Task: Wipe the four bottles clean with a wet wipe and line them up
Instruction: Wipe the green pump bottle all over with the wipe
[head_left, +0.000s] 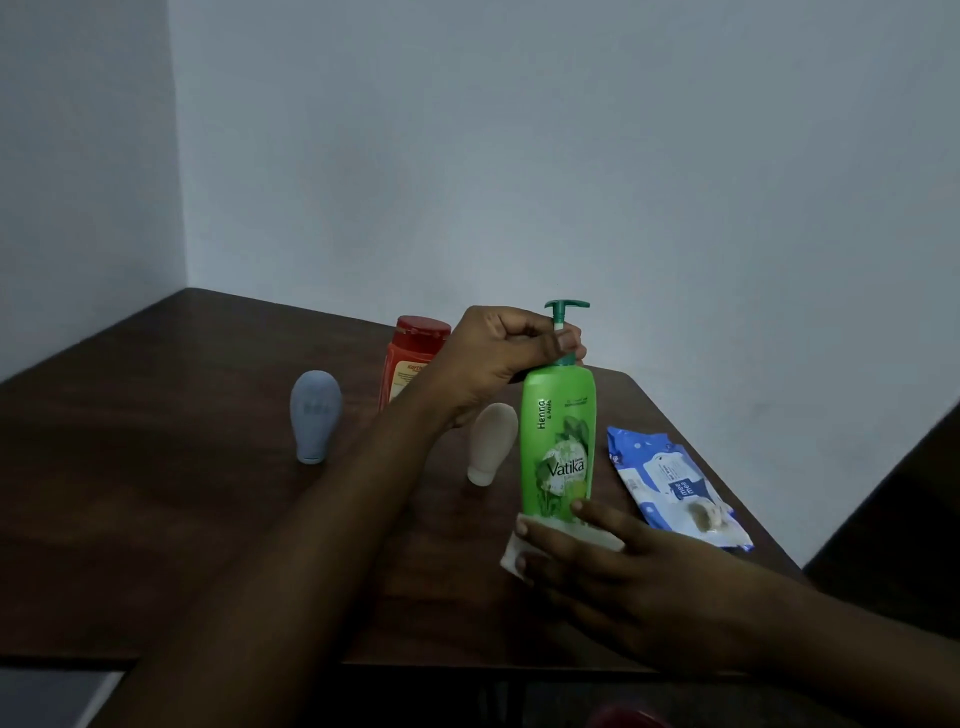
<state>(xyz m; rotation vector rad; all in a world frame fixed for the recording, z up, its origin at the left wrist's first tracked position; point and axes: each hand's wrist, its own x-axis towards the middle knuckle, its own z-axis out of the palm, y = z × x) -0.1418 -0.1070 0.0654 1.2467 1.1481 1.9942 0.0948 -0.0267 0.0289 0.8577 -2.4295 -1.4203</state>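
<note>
Tabletop: dark wood; wide bare area on the left and near side, right edge running close beside the wipes pack.
Green bottle: upright, long axis vertical, right of centre; label reads "Vatika" and "Henna"; pump spout points right.
Left hand: grip closed around the pump neck.
Right hand: grip presses a white wet wipe against the bottle's base.
Wipes pack: blue, lying flat just right of the bottle; reads "mee mee".
Red bottle: upright, far side; writing too small to read.
Blue bottle: standing cap-down, left, well apart.
White bottle: cap-down, just left of the green one.
</note>
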